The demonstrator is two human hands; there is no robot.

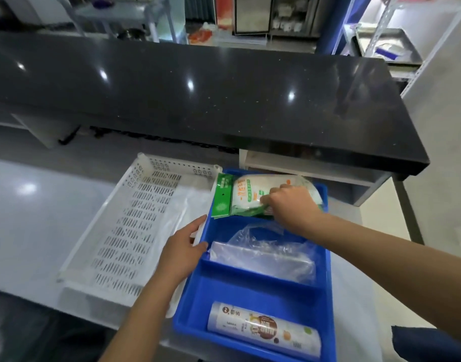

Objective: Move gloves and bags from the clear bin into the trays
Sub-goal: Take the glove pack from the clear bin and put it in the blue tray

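Blue ridged tray: right hand pinches crinkly glove pack; left hand flat, empty-fingered.

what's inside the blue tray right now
The blue tray has three compartments. Far: a green-and-white packet, gripped by the right hand. Middle: clear plastic bags. Near: a labelled roll. Anything beneath them is hidden.

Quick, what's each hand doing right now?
Left hand: open, resting on the blue tray's edge.
Right hand: closed on the green-and-white packet.
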